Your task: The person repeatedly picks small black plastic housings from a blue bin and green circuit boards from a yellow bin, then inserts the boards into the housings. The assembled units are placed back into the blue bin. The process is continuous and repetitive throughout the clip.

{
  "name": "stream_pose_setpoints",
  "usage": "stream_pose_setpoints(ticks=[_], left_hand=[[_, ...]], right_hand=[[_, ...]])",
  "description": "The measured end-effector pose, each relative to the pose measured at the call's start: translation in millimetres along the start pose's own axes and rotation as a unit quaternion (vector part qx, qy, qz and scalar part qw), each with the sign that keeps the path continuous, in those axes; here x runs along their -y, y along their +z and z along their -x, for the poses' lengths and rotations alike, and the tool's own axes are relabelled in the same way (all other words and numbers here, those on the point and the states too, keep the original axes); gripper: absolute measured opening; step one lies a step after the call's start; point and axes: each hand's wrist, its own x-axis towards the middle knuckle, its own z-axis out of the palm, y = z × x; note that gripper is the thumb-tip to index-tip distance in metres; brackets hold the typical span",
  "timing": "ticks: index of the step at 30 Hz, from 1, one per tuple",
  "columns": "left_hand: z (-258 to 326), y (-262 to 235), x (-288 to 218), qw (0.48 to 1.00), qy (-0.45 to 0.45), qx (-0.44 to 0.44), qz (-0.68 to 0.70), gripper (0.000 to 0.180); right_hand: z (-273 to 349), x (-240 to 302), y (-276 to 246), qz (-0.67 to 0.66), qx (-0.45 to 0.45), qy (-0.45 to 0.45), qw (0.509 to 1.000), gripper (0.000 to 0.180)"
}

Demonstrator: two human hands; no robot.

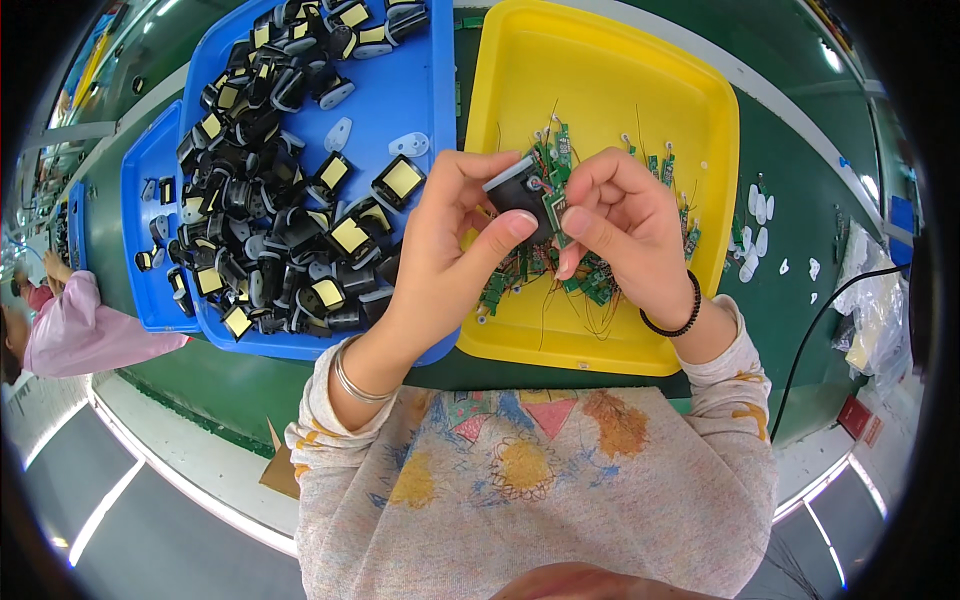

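Observation:
My left hand (462, 232) grips a black plastic housing (517, 197) with a grey end piece, thumb across its face. Against the housing's right side, my right hand (625, 222) pinches a small green circuit board (554, 213) between thumb and fingers. Both hands are raised over the yellow tray (610, 60), which holds several green circuit boards with thin wires (600, 283). To the left stands a blue tray (390, 100) heaped with black housings (265, 200), some bearing pale yellow pads. Part of the yellow tray's contents is hidden behind my hands.
A smaller blue tray (150, 290) adjoins the large one at left. Right of the yellow tray lie white plastic pieces (752, 262) on the green table (800, 330), near a black cable (800, 345) and clear plastic bags (868, 290). A person in pink (90, 325) sits at far left.

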Motion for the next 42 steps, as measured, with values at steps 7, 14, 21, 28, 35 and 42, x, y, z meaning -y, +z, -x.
stream_pose_setpoints(ticks=[7,14,21,28,35,42], left_hand=[[1,2,10,0.994,0.088,-0.032,-0.060,0.037],[0,-1,9,0.983,0.104,-0.019,-0.151,0.039],[-1,-2,3,0.963,0.133,-0.004,-0.236,0.040],[-6,-1,2,0.985,0.128,0.021,-0.117,0.040],[-7,1,5,0.994,0.106,0.023,-0.033,0.040],[-4,0,-2,0.998,0.058,0.018,-0.019,0.039]], right_hand=[[-3,2,-3,0.042,0.032,0.014,0.999,0.010],[-3,5,-7,0.076,0.050,0.038,0.995,0.010],[-5,9,-10,0.075,0.085,0.109,0.988,0.009],[0,2,-4,0.087,0.039,0.067,0.993,0.009],[-1,-1,1,0.477,-0.017,-0.256,0.840,0.011],[1,-1,2,0.462,-0.014,-0.240,0.854,0.010]])
